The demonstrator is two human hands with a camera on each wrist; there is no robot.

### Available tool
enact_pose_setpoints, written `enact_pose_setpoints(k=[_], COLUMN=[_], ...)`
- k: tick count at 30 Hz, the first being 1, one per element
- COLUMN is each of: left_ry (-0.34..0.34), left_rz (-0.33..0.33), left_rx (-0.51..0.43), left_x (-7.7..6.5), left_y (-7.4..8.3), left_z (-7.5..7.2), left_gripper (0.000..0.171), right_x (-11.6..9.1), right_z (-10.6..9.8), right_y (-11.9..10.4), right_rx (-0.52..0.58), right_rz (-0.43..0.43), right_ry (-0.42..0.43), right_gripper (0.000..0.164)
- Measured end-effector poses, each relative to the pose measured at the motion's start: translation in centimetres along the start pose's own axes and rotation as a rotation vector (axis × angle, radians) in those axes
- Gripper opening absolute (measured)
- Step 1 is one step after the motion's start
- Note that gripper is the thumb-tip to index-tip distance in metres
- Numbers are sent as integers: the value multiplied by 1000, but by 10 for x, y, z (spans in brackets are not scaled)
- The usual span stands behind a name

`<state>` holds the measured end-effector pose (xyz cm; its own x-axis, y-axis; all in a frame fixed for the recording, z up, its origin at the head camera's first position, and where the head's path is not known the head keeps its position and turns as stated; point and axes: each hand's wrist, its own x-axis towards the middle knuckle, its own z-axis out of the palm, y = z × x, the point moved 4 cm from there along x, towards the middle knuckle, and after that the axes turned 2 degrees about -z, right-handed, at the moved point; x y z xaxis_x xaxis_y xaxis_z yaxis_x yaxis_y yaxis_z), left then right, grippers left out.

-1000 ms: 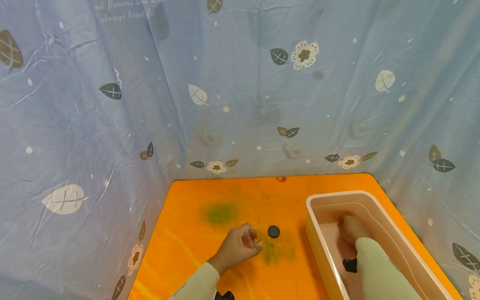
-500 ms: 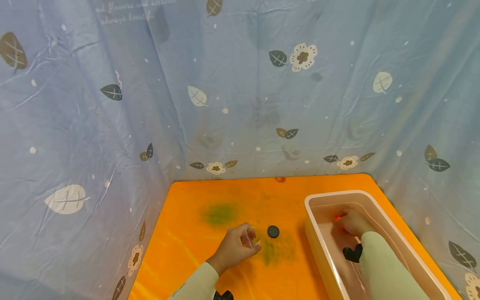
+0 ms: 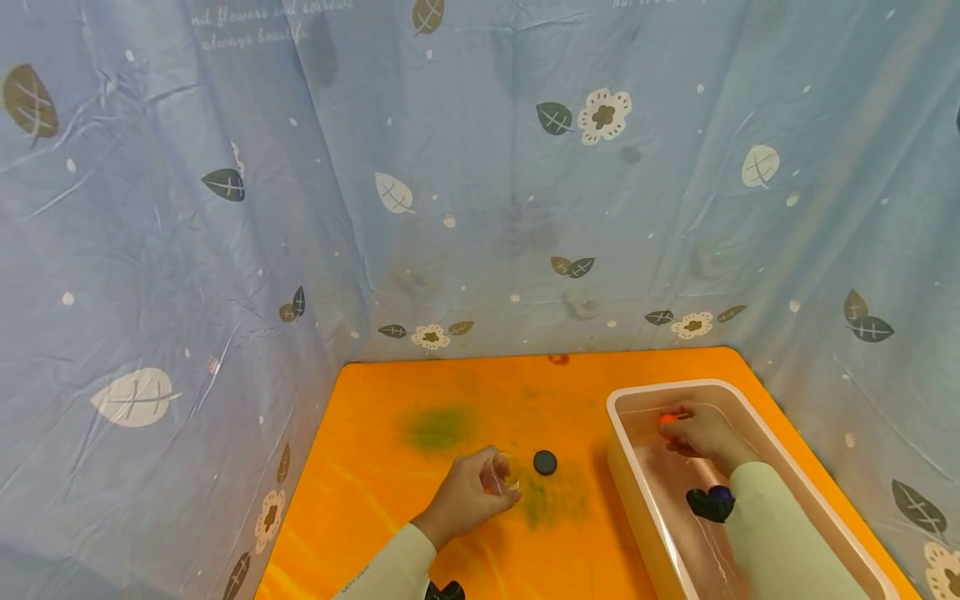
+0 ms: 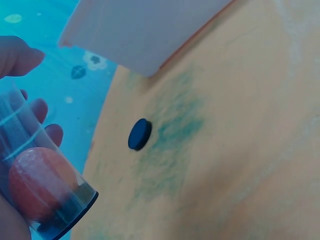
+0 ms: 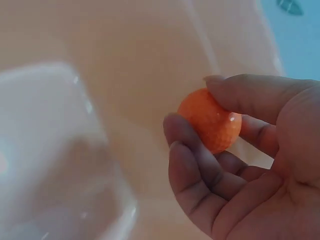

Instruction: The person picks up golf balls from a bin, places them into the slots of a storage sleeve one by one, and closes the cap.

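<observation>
My right hand (image 3: 707,435) pinches a partly hidden orange ball (image 5: 212,120); my left hand (image 3: 468,496) curls round a clear tube (image 4: 24,134), faint from above.

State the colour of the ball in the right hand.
Orange; the ball shows best in the right wrist view.

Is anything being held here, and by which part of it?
Yes: the left grip holds a clear tube round its side; the right grip pinches an orange ball by its opposite sides.
</observation>
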<state>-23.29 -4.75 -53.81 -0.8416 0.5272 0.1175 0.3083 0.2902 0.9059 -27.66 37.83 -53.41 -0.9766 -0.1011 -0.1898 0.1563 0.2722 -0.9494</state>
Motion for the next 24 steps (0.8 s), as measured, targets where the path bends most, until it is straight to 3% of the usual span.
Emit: enact_pose_setpoints(k=[12, 17, 24], left_ry=[-11, -8, -8], left_rz=[10, 20, 23], left_rx=[18, 27, 19], left_x=[-1, -1, -3], left_y=[-2, -2, -3], left_z=[0, -1, -1], left_gripper=[27, 27, 26], right_x=[-23, -31, -43], right_z=[44, 58, 86], right_y=[-72, -97, -127], right_rx=[27, 82, 120], right_rz=[-114, -197, -297], right_ry=[83, 104, 56], right_gripper=[57, 55, 48])
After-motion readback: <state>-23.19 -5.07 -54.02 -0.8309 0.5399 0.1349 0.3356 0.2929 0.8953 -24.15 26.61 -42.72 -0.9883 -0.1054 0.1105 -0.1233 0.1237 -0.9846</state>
